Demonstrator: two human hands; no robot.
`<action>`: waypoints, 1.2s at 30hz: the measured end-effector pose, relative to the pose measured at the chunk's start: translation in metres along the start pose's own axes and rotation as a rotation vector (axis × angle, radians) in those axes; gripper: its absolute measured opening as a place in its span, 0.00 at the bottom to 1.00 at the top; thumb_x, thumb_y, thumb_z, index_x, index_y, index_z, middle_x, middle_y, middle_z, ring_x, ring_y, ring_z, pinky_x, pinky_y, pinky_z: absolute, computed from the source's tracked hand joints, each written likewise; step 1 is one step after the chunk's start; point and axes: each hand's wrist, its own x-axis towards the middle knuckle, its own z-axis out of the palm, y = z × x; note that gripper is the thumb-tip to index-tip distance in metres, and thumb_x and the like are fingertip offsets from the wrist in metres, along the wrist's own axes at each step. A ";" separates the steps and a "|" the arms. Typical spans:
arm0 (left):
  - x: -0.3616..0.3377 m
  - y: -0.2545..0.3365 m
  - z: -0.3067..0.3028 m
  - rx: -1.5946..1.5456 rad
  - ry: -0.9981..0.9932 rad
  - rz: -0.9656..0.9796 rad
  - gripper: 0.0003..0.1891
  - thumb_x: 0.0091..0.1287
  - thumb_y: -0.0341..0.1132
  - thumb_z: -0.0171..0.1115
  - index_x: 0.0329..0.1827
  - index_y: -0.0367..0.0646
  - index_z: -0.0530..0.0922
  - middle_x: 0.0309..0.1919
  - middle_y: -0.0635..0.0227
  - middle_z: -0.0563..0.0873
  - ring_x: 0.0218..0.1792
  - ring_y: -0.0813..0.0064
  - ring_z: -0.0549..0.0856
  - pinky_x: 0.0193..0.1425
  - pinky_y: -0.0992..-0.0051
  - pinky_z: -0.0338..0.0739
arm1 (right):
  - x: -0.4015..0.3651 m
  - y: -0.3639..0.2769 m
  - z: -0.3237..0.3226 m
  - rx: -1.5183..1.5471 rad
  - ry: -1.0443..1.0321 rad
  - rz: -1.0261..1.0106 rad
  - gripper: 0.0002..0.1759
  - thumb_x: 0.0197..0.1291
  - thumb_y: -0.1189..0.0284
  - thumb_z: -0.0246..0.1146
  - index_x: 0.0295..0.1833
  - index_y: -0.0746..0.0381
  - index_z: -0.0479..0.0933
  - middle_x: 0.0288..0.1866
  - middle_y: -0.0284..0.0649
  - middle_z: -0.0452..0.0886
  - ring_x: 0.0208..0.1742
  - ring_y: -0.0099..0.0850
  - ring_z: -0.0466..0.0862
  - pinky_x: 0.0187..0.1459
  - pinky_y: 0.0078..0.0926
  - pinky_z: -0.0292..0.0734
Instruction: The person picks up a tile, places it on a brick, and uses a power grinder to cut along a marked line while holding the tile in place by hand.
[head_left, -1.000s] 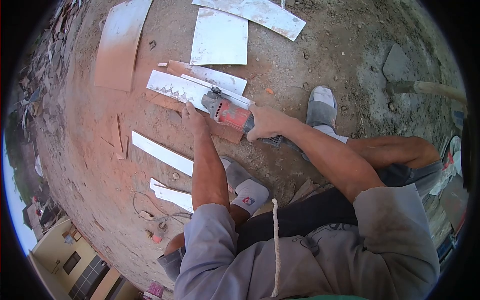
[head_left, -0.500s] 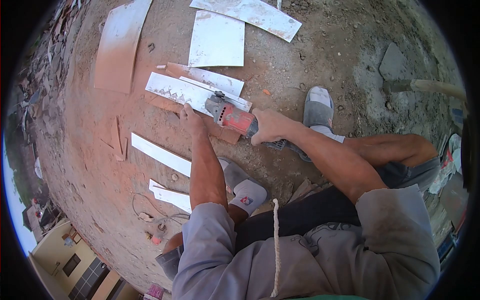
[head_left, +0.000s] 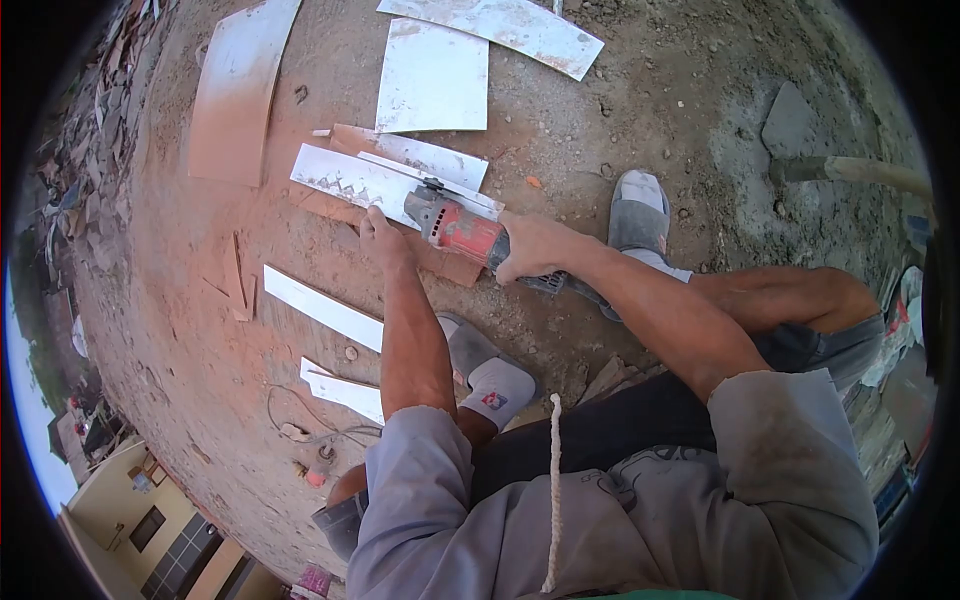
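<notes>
My right hand is wrapped round the rear of a red and grey angle grinder. The grinder's head rests over a long white tile strip, near a narrow cut sliver along its upper edge. At the strip's lower edge, my left hand grips the tile with bent fingers. Reddish pieces lie beneath the strip, and another white piece sits just behind it. The grinder's disc is mostly hidden.
Large tiles lie at the top, with a dusty one at upper left. Two narrow strips and a cable are left of my feet. A wooden-handled tool lies right. Rubble lines the far left.
The grinder and my right hand have shifted slightly to the left along the strip. My left hand stays in place on the tile.
</notes>
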 end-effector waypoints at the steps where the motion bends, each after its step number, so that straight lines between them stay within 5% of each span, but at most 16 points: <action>1: -0.001 0.000 0.000 0.002 -0.001 0.000 0.19 0.76 0.42 0.52 0.40 0.30 0.80 0.35 0.67 0.82 0.36 0.77 0.76 0.42 0.72 0.72 | 0.001 -0.002 0.001 0.002 0.000 0.000 0.46 0.37 0.57 0.71 0.61 0.75 0.68 0.49 0.66 0.80 0.51 0.56 0.82 0.54 0.43 0.77; 13: -0.002 0.006 0.003 0.055 0.040 0.018 0.19 0.75 0.42 0.52 0.42 0.30 0.80 0.36 0.65 0.82 0.37 0.76 0.77 0.43 0.72 0.72 | -0.010 -0.003 -0.003 -0.026 -0.007 0.037 0.46 0.37 0.57 0.72 0.59 0.74 0.69 0.49 0.65 0.81 0.52 0.56 0.82 0.54 0.43 0.77; 15: 0.001 0.003 -0.002 0.080 -0.023 -0.070 0.21 0.76 0.42 0.51 0.53 0.30 0.79 0.47 0.61 0.84 0.46 0.71 0.81 0.51 0.72 0.75 | -0.013 -0.001 -0.002 -0.015 -0.008 0.032 0.45 0.37 0.56 0.73 0.58 0.74 0.69 0.48 0.65 0.81 0.52 0.56 0.82 0.54 0.44 0.78; 19: 0.003 0.000 -0.002 0.078 -0.030 -0.059 0.21 0.76 0.42 0.51 0.53 0.30 0.79 0.47 0.61 0.84 0.47 0.71 0.81 0.51 0.72 0.76 | -0.018 0.002 -0.001 -0.010 0.013 0.007 0.44 0.38 0.56 0.72 0.57 0.74 0.69 0.47 0.64 0.81 0.51 0.57 0.82 0.53 0.44 0.78; 21: 0.003 -0.004 0.001 0.016 0.021 -0.004 0.19 0.75 0.42 0.53 0.41 0.30 0.80 0.35 0.66 0.82 0.37 0.75 0.77 0.43 0.72 0.73 | -0.021 0.003 -0.001 -0.013 0.005 0.024 0.43 0.38 0.57 0.72 0.57 0.74 0.69 0.47 0.65 0.81 0.51 0.57 0.82 0.53 0.44 0.78; 36: 0.002 -0.001 0.001 0.020 0.020 0.000 0.18 0.75 0.41 0.53 0.37 0.31 0.79 0.32 0.69 0.80 0.34 0.78 0.74 0.39 0.73 0.71 | -0.017 0.003 0.001 -0.012 -0.015 0.035 0.43 0.38 0.57 0.71 0.58 0.73 0.68 0.47 0.64 0.81 0.52 0.56 0.82 0.53 0.44 0.77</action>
